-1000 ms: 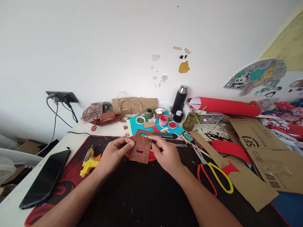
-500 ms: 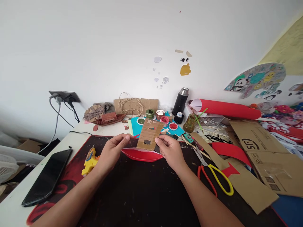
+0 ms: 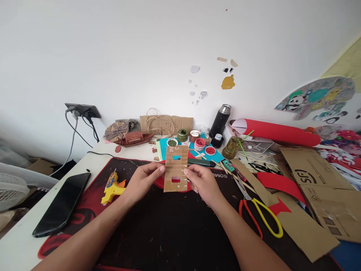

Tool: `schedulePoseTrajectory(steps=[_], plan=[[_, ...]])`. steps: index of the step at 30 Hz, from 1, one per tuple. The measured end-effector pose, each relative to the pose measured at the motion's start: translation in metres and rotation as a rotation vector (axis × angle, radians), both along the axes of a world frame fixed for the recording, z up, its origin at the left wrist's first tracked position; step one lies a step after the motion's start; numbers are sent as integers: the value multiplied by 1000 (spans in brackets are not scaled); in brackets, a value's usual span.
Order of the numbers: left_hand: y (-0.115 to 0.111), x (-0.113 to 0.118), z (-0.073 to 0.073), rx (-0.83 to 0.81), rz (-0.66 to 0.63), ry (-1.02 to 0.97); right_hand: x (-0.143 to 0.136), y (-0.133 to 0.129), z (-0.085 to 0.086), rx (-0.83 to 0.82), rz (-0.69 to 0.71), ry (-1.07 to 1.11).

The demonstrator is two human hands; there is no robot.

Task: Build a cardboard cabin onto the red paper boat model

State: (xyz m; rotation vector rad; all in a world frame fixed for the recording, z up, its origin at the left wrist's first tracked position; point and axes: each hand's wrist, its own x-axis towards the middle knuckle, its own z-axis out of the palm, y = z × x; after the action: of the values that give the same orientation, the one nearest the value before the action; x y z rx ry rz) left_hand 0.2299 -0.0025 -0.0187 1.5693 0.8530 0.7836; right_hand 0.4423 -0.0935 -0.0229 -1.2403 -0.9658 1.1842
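A small brown cardboard piece [image 3: 172, 168] with two rectangular cut-outs is held up in front of me over the black mat. My left hand [image 3: 145, 180] pinches its left edge, and my right hand [image 3: 203, 184] grips the right edge with the thumb on the front face. Behind the cardboard, a red piece [image 3: 159, 183] lies mostly hidden on the mat. Left of my left hand rests a yellow glue gun [image 3: 113, 190].
A black phone [image 3: 62, 205] lies at the left. Scissors [image 3: 258, 210], cardboard strips and a flattened box [image 3: 324, 188] are at the right. Paint jars [image 3: 199, 144], a boat model [image 3: 135, 139] and a black flask [image 3: 220, 120] stand along the back.
The cardboard piece has come slightly lower and is now more upright and facing me. Both hands still hold it. The view has shifted a little to the left.
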Motion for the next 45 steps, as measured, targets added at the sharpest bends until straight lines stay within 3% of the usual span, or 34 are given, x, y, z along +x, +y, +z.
schedulePoseTrajectory(steps=[7, 16, 24, 29, 39, 45], plan=[[-2, 2, 3, -28, -32, 44, -1, 1, -1, 1, 18, -50], [-3, 2, 10, 85, -104, 127, -1, 0, -2, 33, 13, -109], [7, 1, -6, -8, 130, -40, 7, 2, -1, 104, -140, -81], [12, -2, -11, 44, 225, -92, 7, 2, -2, 102, -123, -118], [15, -3, -21, 64, 246, -84, 11, 3, -2, 119, -158, -107], [13, -1, -19, 77, 232, -36, 10, 3, -2, 106, -168, -148]])
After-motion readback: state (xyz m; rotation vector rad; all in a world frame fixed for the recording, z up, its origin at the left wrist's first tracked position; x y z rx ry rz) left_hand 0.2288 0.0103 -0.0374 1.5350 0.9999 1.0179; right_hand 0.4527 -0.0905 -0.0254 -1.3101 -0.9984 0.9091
